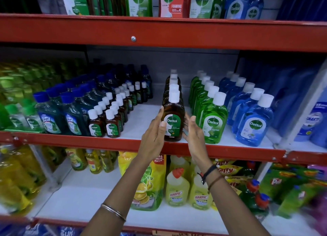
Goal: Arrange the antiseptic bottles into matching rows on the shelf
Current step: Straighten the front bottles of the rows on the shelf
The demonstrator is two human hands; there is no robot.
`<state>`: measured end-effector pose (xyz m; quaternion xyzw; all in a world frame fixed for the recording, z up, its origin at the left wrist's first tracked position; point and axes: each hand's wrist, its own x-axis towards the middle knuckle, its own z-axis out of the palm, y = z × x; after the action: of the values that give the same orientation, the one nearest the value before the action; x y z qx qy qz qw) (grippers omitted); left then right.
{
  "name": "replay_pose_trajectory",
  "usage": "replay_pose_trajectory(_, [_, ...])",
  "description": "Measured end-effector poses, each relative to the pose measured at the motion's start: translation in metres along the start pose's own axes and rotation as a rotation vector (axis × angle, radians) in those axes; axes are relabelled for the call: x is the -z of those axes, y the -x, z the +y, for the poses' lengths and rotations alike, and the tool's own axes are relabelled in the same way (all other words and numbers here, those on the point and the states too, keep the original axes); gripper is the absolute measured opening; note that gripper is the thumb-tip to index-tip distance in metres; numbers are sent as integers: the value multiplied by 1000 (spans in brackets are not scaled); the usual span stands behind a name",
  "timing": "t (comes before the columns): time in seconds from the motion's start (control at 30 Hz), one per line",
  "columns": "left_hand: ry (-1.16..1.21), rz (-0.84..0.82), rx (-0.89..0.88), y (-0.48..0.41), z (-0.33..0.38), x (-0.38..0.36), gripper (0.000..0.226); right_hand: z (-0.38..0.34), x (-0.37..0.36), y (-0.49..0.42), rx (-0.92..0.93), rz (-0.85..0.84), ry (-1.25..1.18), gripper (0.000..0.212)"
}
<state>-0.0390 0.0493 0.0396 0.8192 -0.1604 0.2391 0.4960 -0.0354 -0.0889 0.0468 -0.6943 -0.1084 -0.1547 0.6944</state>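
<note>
Head view: hands (pixel 155 129) flanking brown bottle (pixel 173 119).

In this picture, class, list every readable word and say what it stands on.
"Dettol": brown front bottle between the hands, green bottle, blue bottle.
"Dettol", "FOAMING": pink pouch on the top shelf.
"HARPIC": yellow bottle below.
"VALUE PACK": yellow-green pouch.
Smaller print on all labels is too small to read.

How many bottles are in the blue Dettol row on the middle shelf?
6 caps show, in one file front to back: front blue bottle, then caps. More may be hidden behind.
</note>
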Motion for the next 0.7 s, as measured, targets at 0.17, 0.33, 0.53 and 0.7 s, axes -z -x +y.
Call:
replay_pose_trajectory(0.17, [131, 162, -55, 7, 2, -14, 63, -6, 7, 14, 143, 139, 40, 58])
replay_pose_trajectory(0.33, [184, 174, -234, 27, 25, -53, 52, -5, 50, 28, 376, 473, 38, 67])
replay_pose_trajectory(0.53, [285, -105, 43, 2, 67, -99, 45, 6, 92, 12, 109, 344, 21, 66])
replay_pose_trajectory(0.7, [340, -85, 138, -14, 68, -111, 58, -3, 102, 7, 25, 188, -61, 72])
